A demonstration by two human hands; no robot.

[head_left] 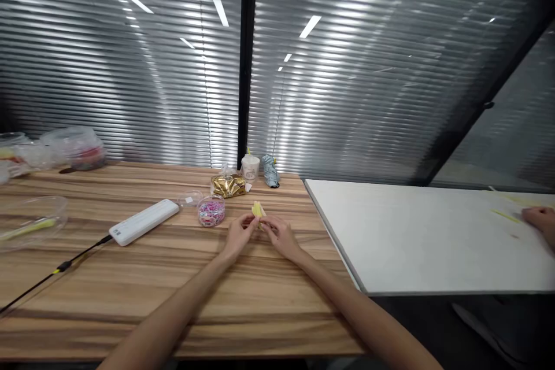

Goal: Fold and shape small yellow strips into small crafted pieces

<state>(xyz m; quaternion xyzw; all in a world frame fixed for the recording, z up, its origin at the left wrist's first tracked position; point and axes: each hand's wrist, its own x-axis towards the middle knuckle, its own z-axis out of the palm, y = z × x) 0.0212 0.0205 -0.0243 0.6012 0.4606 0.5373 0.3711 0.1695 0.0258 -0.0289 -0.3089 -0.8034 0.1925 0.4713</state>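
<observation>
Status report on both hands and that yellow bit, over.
Left hand and right hand pinching small yellow piece together above wooden table. Jar of coloured bands just left. Nothing blocking.

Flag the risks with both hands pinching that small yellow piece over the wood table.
1. The yellow piece is tiny, held only at the fingertips of the left hand and right hand; it could slip.
2. The open cup of coloured bits sits close to the left hand; a bump might spill it.

Wooden table (108, 295), white table (411, 237), glass wall with blinds (130, 81).
</observation>
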